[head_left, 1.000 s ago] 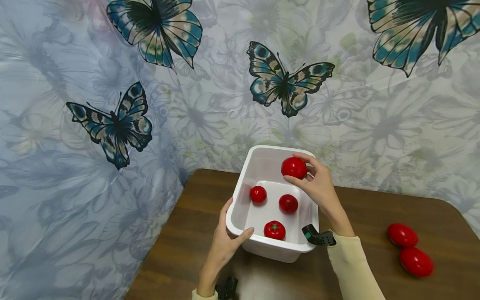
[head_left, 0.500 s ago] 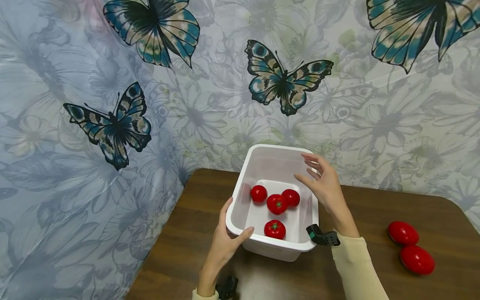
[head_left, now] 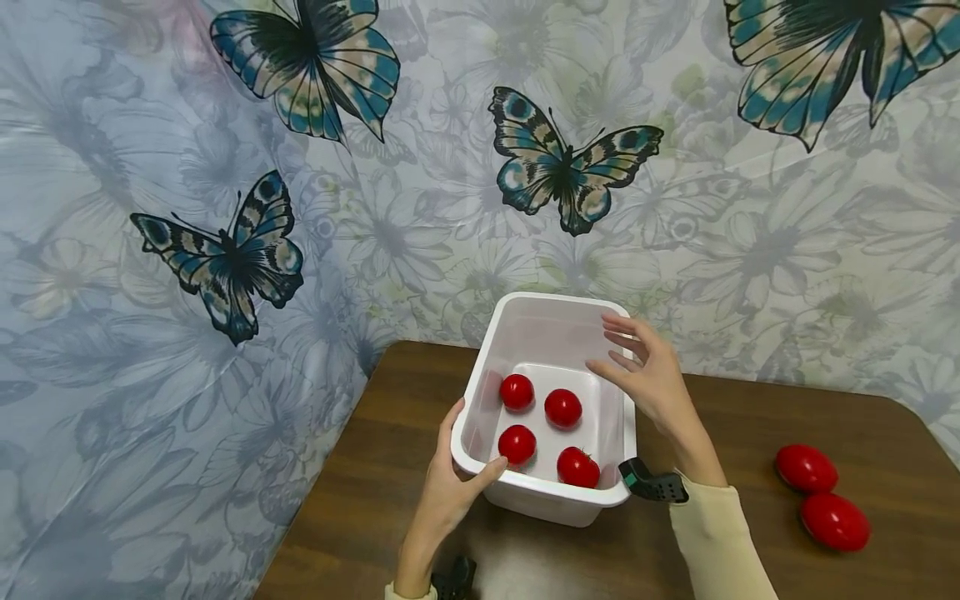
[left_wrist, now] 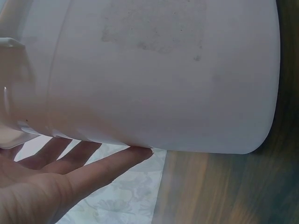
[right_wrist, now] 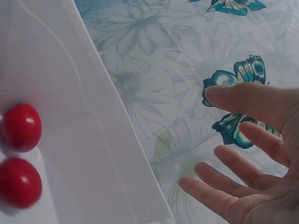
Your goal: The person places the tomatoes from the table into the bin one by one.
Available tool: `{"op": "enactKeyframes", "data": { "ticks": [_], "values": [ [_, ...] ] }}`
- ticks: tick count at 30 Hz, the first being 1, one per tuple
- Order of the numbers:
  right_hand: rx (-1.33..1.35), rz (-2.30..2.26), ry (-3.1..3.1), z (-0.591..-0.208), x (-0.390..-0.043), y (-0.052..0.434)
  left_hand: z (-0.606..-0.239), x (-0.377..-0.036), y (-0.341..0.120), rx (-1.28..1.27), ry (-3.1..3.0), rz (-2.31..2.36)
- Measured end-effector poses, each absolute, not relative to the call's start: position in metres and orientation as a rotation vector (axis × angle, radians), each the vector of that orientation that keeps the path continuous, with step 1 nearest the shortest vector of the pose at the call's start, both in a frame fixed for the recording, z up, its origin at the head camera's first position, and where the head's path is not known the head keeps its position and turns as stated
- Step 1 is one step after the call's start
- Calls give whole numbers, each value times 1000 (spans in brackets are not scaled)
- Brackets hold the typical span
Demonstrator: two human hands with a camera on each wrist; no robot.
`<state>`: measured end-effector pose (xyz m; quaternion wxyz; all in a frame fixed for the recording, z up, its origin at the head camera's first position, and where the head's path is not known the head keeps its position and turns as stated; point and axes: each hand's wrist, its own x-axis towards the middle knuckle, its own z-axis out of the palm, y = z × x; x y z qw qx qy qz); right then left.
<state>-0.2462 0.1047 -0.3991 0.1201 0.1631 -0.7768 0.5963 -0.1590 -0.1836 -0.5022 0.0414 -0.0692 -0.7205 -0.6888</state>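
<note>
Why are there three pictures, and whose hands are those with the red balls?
They are one person's hands, filmed by three small cameras. The big picture comes from a camera on the head, looking down at a brown table. The other two come from cameras strapped to each wrist. On the table stands a white bin with four tomatoes in it. Two more red ones lie on the table to the right. The left hand holds the bin's near corner, thumb over the rim. The right hand hangs open above the bin and holds nothing. The left wrist picture shows the bin's side up close.
</note>
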Motion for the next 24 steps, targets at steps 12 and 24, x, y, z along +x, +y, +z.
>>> {"op": "enactKeyframes", "data": {
  "ticks": [12, 24],
  "values": [
    [331, 1913, -2074, -421, -215, 184, -501, -158, -180, -205, -2175, -2126],
    [-7, 1417, -2253, -474, -143, 338, -503, -157, -180, -186, -2222, -2073]
  ]
}}
